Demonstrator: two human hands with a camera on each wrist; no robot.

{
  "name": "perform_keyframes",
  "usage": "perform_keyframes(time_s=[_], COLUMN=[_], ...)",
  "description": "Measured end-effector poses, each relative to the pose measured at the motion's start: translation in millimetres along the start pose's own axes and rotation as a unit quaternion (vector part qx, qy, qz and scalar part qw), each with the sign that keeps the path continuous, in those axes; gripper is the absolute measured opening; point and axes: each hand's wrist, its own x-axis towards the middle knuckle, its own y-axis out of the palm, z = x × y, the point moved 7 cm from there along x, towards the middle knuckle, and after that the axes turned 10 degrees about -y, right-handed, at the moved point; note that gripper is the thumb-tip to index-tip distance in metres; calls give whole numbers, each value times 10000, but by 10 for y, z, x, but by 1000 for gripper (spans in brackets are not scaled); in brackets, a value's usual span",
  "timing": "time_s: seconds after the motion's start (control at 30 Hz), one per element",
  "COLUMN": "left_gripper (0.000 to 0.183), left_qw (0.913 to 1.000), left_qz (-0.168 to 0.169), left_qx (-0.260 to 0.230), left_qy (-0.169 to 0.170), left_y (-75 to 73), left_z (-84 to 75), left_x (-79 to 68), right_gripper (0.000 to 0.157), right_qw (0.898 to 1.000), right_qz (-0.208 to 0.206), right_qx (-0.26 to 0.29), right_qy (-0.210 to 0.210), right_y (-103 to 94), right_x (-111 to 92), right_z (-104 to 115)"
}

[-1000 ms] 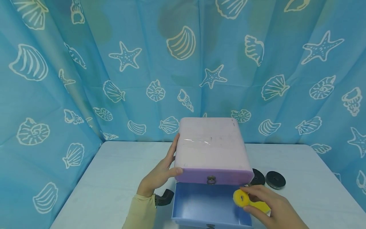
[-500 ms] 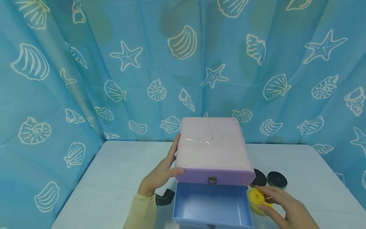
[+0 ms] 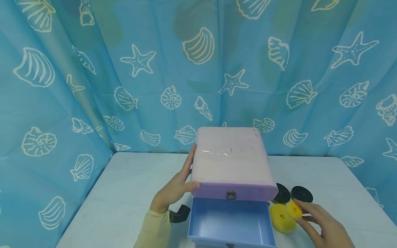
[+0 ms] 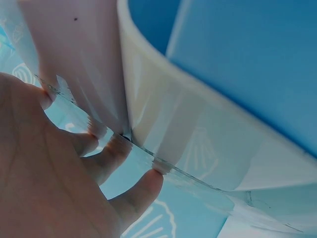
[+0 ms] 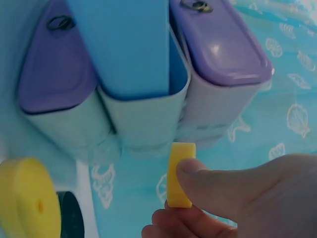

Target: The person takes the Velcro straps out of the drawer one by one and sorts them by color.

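Note:
A drawer cabinet (image 3: 231, 158) with a pale pink top and purple front stands on the table, its blue drawer (image 3: 231, 218) pulled out below. Against the cabinet's left side lies my left hand (image 3: 173, 189), thumb at the front corner. The left wrist view shows that hand's fingertips (image 4: 148, 186) touching the shiny side wall. Right of the drawer, my right hand (image 3: 325, 224) pinches a small yellow ring (image 3: 293, 210) between thumb and fingers. The right wrist view shows the small yellow ring (image 5: 179, 176) edge-on. Just behind it sits a larger yellow disc (image 3: 281, 220) with a centre hole.
Two black discs, the nearer to the cabinet (image 3: 282, 193) and the other (image 3: 302, 194), lie behind the yellow ones. A black strap-like piece (image 3: 180, 214) shows at the left wrist. A blue shell-patterned curtain (image 3: 167, 69) hangs behind the white table (image 3: 130, 193).
My right hand has moved right, away from the open drawer, carrying the small yellow ring. More of the larger yellow disc shows. My left hand stays on the cabinet.

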Motion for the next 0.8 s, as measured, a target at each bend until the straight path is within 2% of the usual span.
perform_keyframes(time_s=[0.5, 0.8], left_gripper=[101, 100], left_qw=[10000, 10000], left_qz=[-15, 5], left_qx=[-16, -32], left_qy=[-25, -11], left_y=[8, 3], left_z=[-12, 5], left_x=[-5, -8], right_gripper=[59, 62], right_qw=[9988, 9969], right_qz=[226, 351], right_qx=[-51, -200], right_qy=[439, 669], right_y=[127, 217], right_x=[-56, -58], right_z=[-513, -700])
